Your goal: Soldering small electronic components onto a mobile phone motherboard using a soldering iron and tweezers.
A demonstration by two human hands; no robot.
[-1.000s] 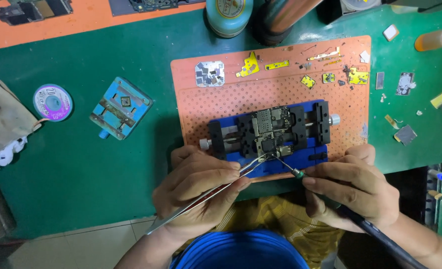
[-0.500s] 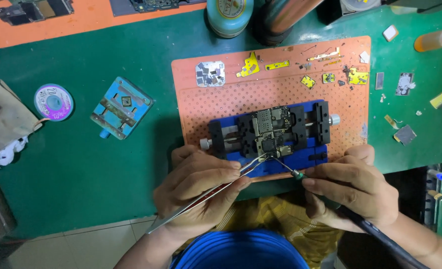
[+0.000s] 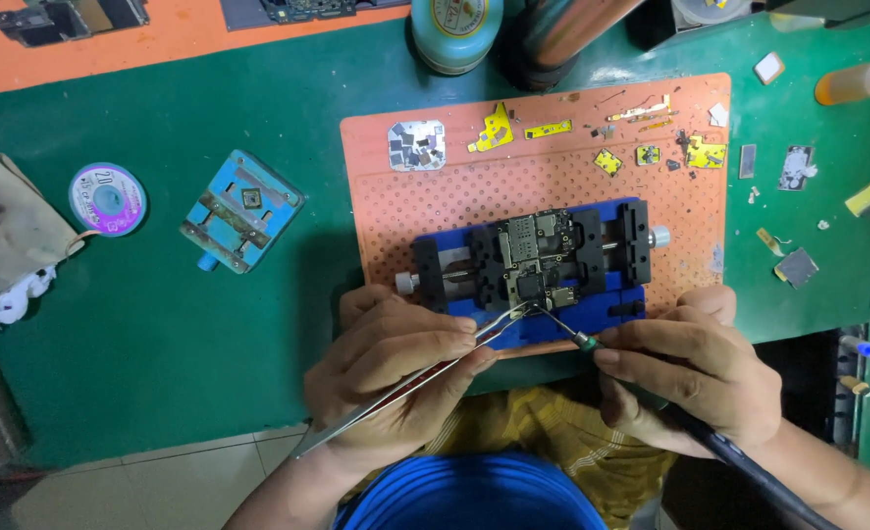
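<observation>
Against the pictures from a moment ago I see almost no change: both hands sit where they were and both tool tips meet at the same spot, so I judge the fine work on the board is going on steadily rather than finishing or starting. Taking the orange mat [image 3: 386, 211] as my landmark, one blue clamp [image 3: 533, 275] lies across its near half, and one circuit board [image 3: 538, 260] is held in the middle of that clamp. My left hand [image 3: 395, 378], at the mat's near edge, is pinched around one pair of tweezers [image 3: 425, 373], whose closed tips reach up onto the board's near end. My right hand [image 3: 695, 368], at the mat's near right corner, is wrapped around one dark soldering iron [image 3: 641, 388], its tip touching the same point. Left of the mat, on the green table [image 3: 160, 344], lie one smaller blue holder [image 3: 241, 211] and, farther left, one round spool [image 3: 108, 199]. Along the mat's far edge I count roughly seven small yellow parts [image 3: 496, 128] and one silvery square [image 3: 416, 145].
</observation>
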